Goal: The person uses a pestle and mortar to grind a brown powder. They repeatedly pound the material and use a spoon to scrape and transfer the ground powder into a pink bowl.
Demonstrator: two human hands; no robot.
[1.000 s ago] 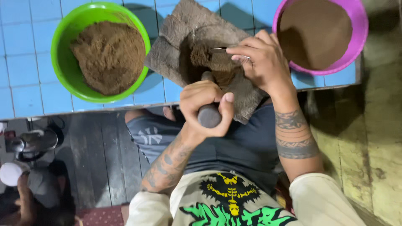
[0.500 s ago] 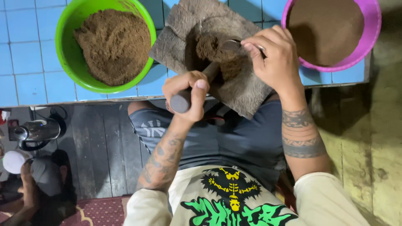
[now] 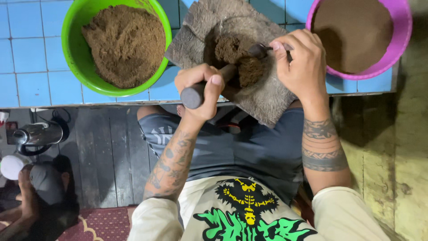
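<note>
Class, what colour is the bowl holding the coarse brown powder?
Bright green bowl, seen best in the head view.

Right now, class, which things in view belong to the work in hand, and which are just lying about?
In use: left hand gripping dark pestle; right hand holding spoon; brown powder; rough slab; green bowl; purple bowl.

Lying about: metal kettle; red rug.
</note>
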